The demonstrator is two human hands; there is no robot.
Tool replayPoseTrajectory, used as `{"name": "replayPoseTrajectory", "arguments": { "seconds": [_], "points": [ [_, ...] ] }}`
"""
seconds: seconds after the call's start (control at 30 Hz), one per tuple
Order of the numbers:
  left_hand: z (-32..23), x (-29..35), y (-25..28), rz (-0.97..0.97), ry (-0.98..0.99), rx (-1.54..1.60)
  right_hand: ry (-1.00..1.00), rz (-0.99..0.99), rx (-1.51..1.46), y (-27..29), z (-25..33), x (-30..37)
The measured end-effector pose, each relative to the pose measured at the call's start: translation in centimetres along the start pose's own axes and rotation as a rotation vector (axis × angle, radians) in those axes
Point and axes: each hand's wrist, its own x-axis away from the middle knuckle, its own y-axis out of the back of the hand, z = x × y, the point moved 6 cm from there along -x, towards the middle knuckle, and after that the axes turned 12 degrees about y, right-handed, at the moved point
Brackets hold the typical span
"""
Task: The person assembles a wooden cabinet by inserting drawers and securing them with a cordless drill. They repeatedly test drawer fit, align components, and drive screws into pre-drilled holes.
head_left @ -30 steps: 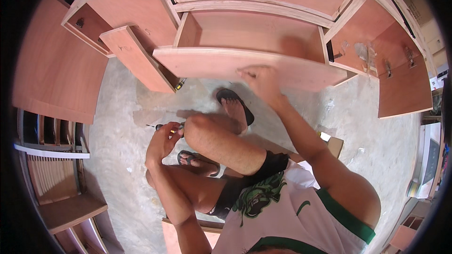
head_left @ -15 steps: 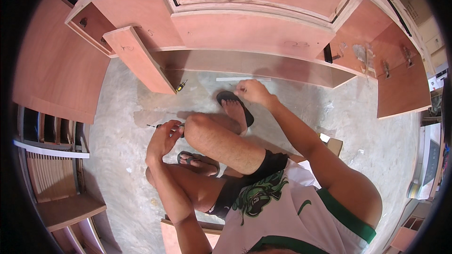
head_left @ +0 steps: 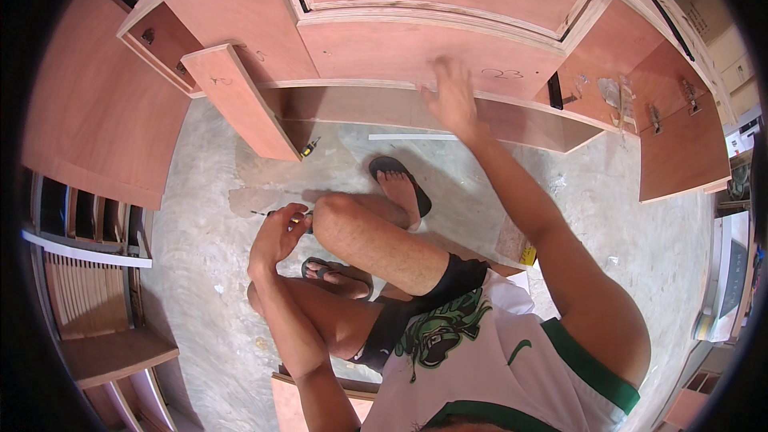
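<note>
My left hand (head_left: 278, 240), beside my raised knee, is closed around a slim screwdriver (head_left: 258, 213); its thin dark shaft sticks out to the left and the fingers cover most of the handle. My right hand (head_left: 456, 100) reaches forward over the lower front of a pinkish plywood cabinet (head_left: 376, 48). Its fingers are apart and slightly blurred, with nothing seen in them. Whether it touches the panel I cannot tell. Pencil marks show on the wood beside it.
A loose plywood board (head_left: 240, 104) leans against the cabinet at left, a yellow-and-black screwdriver (head_left: 310, 146) by its lower end. A white strip (head_left: 412, 137) lies before the cabinet base. An open door (head_left: 684, 140) with metal hinges juts out at right. Shelving (head_left: 120, 352) stands at left.
My right hand has moved forward from above my foot to the cabinet front, and its curled fingers have spread. The left hand stays by the knee with the screwdriver.
</note>
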Motion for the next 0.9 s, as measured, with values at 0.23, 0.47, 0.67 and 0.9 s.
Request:
{"name": "replayPoseTrajectory", "arguments": {
  "seconds": [0.23,0.47,0.67,0.9],
  "points": [
    [-0.6,0.1,0.1,0.02,0.017,-0.03,0.065,-0.2,0.423,1.8,-2.7,-5.0],
    [0.7,0.0,-0.2,0.038,0.017,0.008,0.086,-0.173,0.545,0.0,-2.8,-3.8],
    [2.2,1.2,-0.1,0.019,0.087,0.01,0.076,-0.158,0.518,0.5,-1.8,-3.3],
    [2.9,1.8,0.8,-0.029,0.093,0.059,0.067,-0.13,0.468,2.3,0.6,-1.9]
  ]
}}
